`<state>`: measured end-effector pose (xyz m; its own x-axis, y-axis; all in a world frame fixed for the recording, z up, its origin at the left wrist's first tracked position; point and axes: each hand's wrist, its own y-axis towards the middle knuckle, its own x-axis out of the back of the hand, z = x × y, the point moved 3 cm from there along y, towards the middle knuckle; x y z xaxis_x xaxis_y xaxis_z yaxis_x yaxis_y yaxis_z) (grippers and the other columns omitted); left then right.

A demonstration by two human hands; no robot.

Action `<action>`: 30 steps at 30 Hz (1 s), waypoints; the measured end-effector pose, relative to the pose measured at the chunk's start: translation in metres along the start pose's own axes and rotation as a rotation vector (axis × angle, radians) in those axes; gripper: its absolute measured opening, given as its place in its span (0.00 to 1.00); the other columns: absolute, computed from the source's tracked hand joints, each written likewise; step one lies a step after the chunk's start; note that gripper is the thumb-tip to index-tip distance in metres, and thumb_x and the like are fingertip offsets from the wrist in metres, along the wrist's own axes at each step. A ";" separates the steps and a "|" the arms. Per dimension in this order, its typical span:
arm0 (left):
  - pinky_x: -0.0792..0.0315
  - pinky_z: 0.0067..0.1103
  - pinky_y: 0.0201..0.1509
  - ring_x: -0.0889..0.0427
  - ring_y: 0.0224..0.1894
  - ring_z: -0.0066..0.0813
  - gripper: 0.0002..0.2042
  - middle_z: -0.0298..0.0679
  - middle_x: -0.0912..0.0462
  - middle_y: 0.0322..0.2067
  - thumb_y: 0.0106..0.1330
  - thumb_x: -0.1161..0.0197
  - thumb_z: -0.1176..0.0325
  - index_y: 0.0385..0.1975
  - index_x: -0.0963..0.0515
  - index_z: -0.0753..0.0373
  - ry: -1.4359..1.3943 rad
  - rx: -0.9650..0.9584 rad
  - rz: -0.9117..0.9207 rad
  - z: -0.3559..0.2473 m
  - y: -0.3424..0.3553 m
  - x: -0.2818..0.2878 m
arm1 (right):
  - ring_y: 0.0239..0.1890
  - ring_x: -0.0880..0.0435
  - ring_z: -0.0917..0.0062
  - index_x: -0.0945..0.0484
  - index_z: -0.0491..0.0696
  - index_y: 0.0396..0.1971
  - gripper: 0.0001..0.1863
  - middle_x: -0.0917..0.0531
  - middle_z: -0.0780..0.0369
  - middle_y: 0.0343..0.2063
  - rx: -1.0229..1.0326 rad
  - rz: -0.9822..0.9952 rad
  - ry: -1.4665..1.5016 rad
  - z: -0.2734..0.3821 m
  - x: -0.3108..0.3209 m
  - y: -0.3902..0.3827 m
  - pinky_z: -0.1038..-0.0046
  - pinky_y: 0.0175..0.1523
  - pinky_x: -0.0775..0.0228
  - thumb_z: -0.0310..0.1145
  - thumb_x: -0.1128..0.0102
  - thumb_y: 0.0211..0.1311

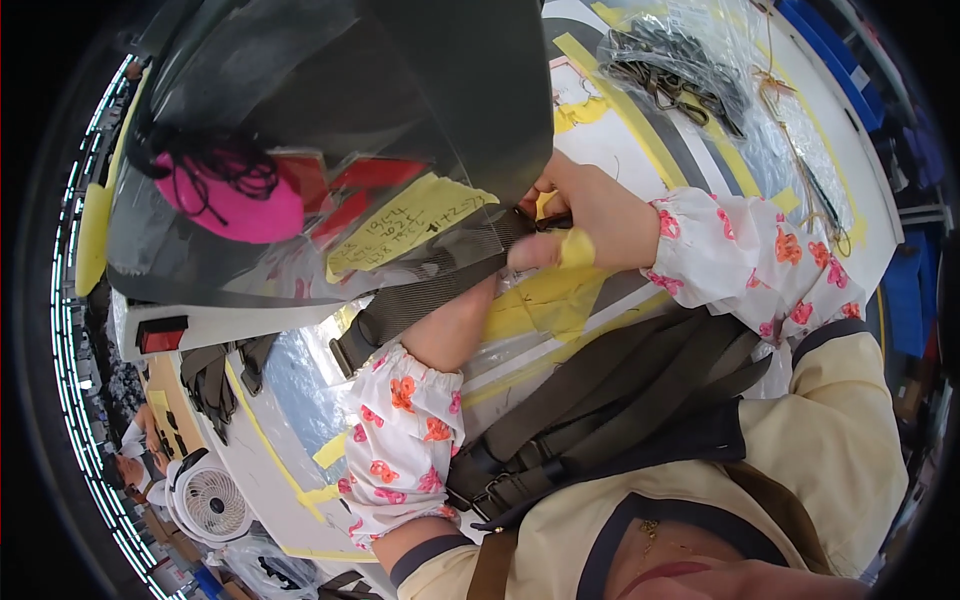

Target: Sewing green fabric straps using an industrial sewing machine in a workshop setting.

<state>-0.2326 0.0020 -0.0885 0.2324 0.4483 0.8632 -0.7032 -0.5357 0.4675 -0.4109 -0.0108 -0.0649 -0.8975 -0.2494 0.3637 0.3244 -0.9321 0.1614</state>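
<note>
Our right hand (pixel 595 212) is closed on the end of a dark webbing strap (pixel 410 298), pinching it by a small black fitting (pixel 545 220), with a blurred yellow wrap (pixel 577 249) near the thumb. Our left hand (pixel 480 300) passes behind the same strap and is mostly hidden, so we cannot tell whether its fingers are open or closed.

The strap slants above the middle of the worktable (pixel 268 490), its lower end carrying a metal buckle (pixel 345 357) near our left forearm. Beside it, a dark machine (pixel 450 80) covers the table's far left corner; over its clear panel we see a pink pad (pixel 240 215) with black cord and a piece of yellow tape (pixel 410 225) bearing handwriting. Toward the far right corner lies a clear bag of dark cords (pixel 675 70). A bundle of brown straps (pixel 620 380) lies across the near edge, against us. Past the left edge we see a white fan (pixel 215 503) and a co-worker (pixel 140 465).
</note>
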 end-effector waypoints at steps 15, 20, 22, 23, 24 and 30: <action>0.32 0.27 0.48 0.25 0.44 0.40 0.15 0.42 0.24 0.42 0.52 0.40 0.71 0.42 0.24 0.62 -0.359 0.111 0.178 0.003 0.009 0.006 | 0.40 0.25 0.59 0.24 0.45 0.35 0.15 0.25 0.55 0.35 0.203 0.140 -0.387 -0.014 0.009 0.012 0.65 0.43 0.32 0.18 0.45 0.44; 0.33 0.31 0.48 0.25 0.43 0.45 0.13 0.45 0.23 0.39 0.55 0.41 0.71 0.40 0.23 0.62 -0.468 0.142 0.254 -0.003 0.022 0.016 | 0.40 0.25 0.62 0.24 0.46 0.35 0.12 0.26 0.56 0.36 0.095 0.265 -0.650 -0.005 -0.002 0.010 0.65 0.43 0.31 0.28 0.39 0.47; 0.33 0.30 0.48 0.25 0.42 0.45 0.12 0.47 0.23 0.38 0.56 0.42 0.70 0.41 0.23 0.62 -0.496 0.179 0.266 -0.002 0.020 0.014 | 0.37 0.24 0.62 0.24 0.43 0.37 0.15 0.23 0.55 0.32 0.172 0.253 -0.815 0.001 -0.005 0.010 0.68 0.41 0.32 0.22 0.42 0.45; 0.31 0.29 0.43 0.24 0.38 0.42 0.11 0.44 0.23 0.36 0.58 0.43 0.68 0.40 0.24 0.60 -0.502 0.169 0.223 -0.001 0.015 0.008 | 0.37 0.24 0.62 0.24 0.43 0.37 0.15 0.23 0.55 0.32 0.180 0.250 -0.817 -0.006 -0.008 0.010 0.68 0.41 0.32 0.22 0.42 0.45; 0.29 0.28 0.39 0.23 0.33 0.38 0.10 0.41 0.23 0.33 0.59 0.44 0.67 0.40 0.24 0.58 -0.520 0.149 0.178 -0.002 0.015 0.004 | 0.38 0.24 0.63 0.24 0.41 0.36 0.14 0.23 0.56 0.32 0.384 0.112 -0.721 -0.012 -0.009 0.005 0.68 0.42 0.31 0.24 0.42 0.45; 0.28 0.26 0.36 0.21 0.34 0.39 0.11 0.43 0.21 0.34 0.58 0.42 0.69 0.41 0.23 0.60 -0.532 0.476 0.609 -0.007 0.008 0.004 | 0.42 0.24 0.70 0.23 0.40 0.32 0.14 0.22 0.59 0.36 0.649 -0.009 -0.688 -0.015 -0.012 -0.006 0.72 0.43 0.29 0.27 0.43 0.41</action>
<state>-0.2418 0.0043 -0.0829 0.2746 -0.3290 0.9035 -0.4831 -0.8596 -0.1662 -0.4068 -0.0061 -0.0842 -0.5947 0.1601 0.7879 0.6069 -0.5534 0.5705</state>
